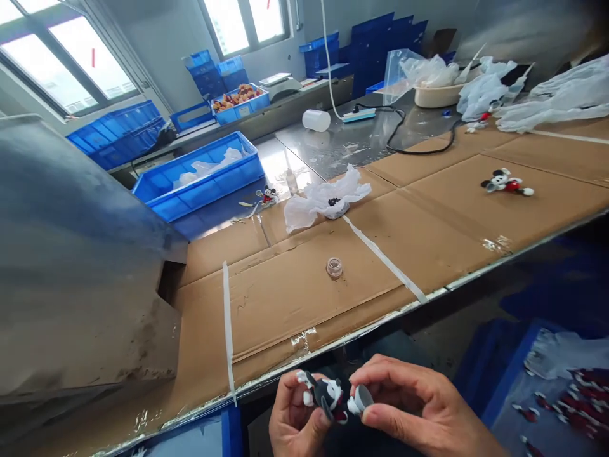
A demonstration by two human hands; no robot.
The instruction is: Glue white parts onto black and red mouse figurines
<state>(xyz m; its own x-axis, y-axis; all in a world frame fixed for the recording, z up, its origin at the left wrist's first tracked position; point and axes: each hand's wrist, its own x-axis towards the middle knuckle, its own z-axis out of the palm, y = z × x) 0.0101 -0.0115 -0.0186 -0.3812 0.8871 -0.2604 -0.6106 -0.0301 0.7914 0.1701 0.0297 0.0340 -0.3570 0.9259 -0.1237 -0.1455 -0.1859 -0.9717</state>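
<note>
figurine (pixel 332 391) partly hidden by left hand (pixel 295 424).

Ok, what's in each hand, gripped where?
Left hand: mouse figure, thumb by one ear, exact grip partly hidden. Right hand: grey-and-white piece, pinched at its grey edge.

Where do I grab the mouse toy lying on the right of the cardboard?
Probably pinch the mouse toy around its red middle, coming from above: it lies stretched out on the cardboard, dark ears at one end, with nothing over it.
</note>
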